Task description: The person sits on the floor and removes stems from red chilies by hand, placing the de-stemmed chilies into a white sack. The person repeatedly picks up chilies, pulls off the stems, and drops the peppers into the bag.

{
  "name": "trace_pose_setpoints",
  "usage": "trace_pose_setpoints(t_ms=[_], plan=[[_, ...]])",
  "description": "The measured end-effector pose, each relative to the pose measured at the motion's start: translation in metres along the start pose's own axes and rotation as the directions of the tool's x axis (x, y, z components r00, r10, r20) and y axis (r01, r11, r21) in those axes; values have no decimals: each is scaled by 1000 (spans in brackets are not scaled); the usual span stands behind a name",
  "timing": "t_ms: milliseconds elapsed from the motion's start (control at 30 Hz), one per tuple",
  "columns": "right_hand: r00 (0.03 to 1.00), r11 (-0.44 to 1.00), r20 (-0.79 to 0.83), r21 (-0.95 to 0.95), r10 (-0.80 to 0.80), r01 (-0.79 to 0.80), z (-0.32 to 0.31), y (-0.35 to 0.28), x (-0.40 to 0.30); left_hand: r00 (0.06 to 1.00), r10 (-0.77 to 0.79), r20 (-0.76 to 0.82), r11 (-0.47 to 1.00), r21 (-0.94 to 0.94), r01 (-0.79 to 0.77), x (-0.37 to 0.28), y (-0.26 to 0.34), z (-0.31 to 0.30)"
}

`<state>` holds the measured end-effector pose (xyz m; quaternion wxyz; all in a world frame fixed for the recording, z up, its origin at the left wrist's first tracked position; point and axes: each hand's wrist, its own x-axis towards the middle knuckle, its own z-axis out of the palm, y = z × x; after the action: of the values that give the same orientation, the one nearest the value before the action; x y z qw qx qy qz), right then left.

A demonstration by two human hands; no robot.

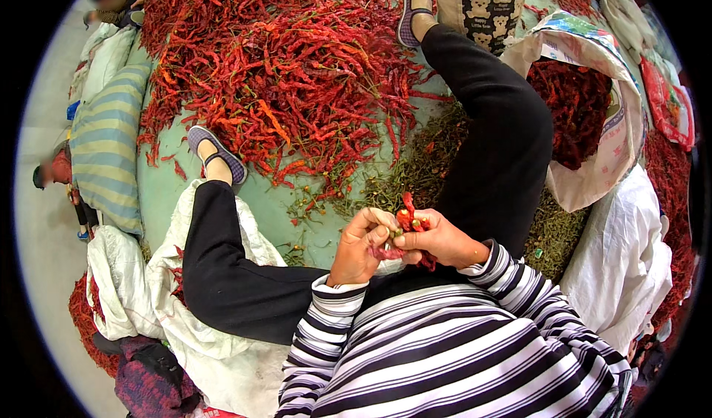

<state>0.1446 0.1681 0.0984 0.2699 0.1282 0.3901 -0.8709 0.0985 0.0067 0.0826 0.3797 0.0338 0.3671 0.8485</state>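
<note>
My right hand (pixel 448 241) is closed around a small bunch of dried red chillies (pixel 406 217), their pale green stem ends showing at the thumb. My left hand (pixel 357 245) meets it in front of my lap, with thumb and fingers pinched at a chilli stem (pixel 396 233). A duller red chilli (pixel 385 253) shows below the left fingertips; which hand bears it is partly hidden. Beyond my hands, between my spread legs, lies a large heap of dried red chillies (pixel 311 78) on a pale green floor covering (pixel 328 245).
Plucked stems (pixel 428 165) lie beside and under my right leg. An open woven sack (pixel 578 192) at the right holds dark red chillies (pixel 570 106). A bear-print bag (pixel 484 23) stands near my right foot. White sacks (pixel 620 262) and a striped sack (pixel 108 148) flank me; people (pixel 61 167) are at far left.
</note>
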Motion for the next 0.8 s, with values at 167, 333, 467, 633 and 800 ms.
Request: trace_pose_setpoints(t_ms=[167,333,467,633,800], plan=[[996,883,-5,-462,92,-84,3,-28,-31,991,-81,107,986,154,64,-5,1,1],[636,831,-535,-341,-556,439,-53,-97,-110,965,256,51,-27,999,-46,-13,25,-21],[125,625,-613,-771,-780,120,-163,-164,-182,995,94,-42,-171,984,58,-17,22,-33],[88,606,-607,-794,-790,-35,-222,-173,-171,996,89,-28,-132,990,40,-11,19,-38],[38,587,-593,-784,-804,199,-164,-161,-121,944,210,-254,-110,953,281,3,34,-61]])
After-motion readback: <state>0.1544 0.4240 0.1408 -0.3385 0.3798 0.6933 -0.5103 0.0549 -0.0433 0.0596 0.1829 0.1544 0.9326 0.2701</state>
